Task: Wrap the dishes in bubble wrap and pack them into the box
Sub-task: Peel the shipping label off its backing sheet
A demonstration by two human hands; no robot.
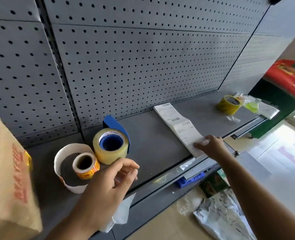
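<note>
Right hand [210,146] pinches near end of white printed paper label strip [176,123]. Left hand [112,177] loosely curled, holding nothing I can see; clear tape roll in blue plastic dispenser [111,144] just beyond it.

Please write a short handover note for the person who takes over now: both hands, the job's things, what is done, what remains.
Left hand: loosely curled, holds nothing, hovers beside the clear tape roll and the sticker roll.
Right hand: on the near end of the label strip; grip unclear.
Cardboard box: on the shelf, far left, only partly in view.
Done: cannot tell; no dishes in view, box contents hidden.
Left: likely check the box, then tape and label it.
</note>
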